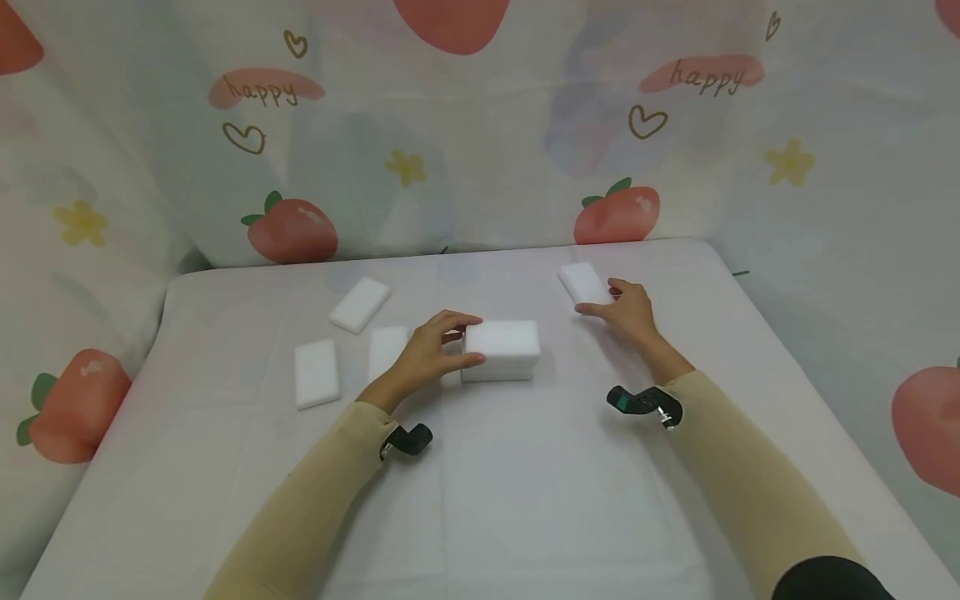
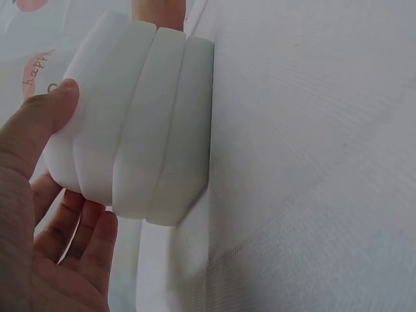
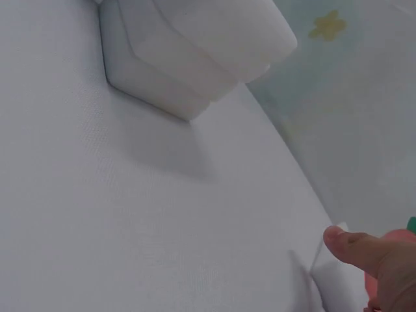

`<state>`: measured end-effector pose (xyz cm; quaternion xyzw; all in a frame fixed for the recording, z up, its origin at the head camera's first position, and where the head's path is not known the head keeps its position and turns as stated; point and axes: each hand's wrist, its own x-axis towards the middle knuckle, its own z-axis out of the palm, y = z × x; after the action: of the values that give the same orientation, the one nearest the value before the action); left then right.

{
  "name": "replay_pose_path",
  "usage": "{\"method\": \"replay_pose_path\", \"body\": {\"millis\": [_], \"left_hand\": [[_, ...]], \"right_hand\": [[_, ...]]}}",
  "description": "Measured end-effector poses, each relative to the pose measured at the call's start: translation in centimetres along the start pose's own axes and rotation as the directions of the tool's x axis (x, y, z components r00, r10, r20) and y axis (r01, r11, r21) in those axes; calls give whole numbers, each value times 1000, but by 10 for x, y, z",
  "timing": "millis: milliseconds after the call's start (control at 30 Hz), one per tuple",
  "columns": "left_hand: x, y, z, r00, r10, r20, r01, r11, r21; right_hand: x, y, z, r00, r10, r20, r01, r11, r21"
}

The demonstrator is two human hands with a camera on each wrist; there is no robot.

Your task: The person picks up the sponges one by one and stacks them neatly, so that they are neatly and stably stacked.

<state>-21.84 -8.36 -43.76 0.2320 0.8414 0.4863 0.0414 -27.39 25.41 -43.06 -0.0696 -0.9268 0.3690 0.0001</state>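
A stack of white sponge blocks point(image 1: 501, 350) stands near the middle of the table. My left hand point(image 1: 431, 350) holds its left end, thumb on the near side and fingers round the far side. Close up in the left wrist view, the thumb presses the upper layers of the stack point(image 2: 140, 123) and the fingers curl at their end. Farther back on the right, my right hand point(image 1: 630, 312) has thumb and fingers about the near right end of a single white sponge point(image 1: 582, 283). In the right wrist view its thumb point(image 3: 354, 249) overlaps that sponge, and the other fingers are mostly hidden.
Left of the stack lie single sponges: one point(image 1: 361, 305) toward the back, one point(image 1: 317, 374) farther left, and one point(image 1: 386, 350) partly behind my left hand. A white cloth point(image 1: 525, 500) covers the table. Printed curtains point(image 1: 480, 167) hang behind and at both sides.
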Motion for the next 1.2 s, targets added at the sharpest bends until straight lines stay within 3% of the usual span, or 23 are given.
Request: {"method": "replay_pose_path", "body": {"millis": [200, 500, 733, 1200], "left_hand": [[-1, -2, 0, 1000, 1, -5, -1, 1000, -23], [-1, -4, 0, 1000, 9, -9, -9, 999, -33], [-1, -4, 1, 1000, 8, -11, -8, 999, -49], [-1, -5, 2, 1000, 15, -19, -16, 998, -58]], "right_hand": [[5, 5, 5, 1000, 16, -10, -16, 1000, -3], [3, 15, 8, 998, 39, -45, -36, 996, 85], [2, 24, 11, 997, 1, -73, 9, 991, 135], [0, 31, 14, 995, -45, -93, 56, 991, 124]]}}
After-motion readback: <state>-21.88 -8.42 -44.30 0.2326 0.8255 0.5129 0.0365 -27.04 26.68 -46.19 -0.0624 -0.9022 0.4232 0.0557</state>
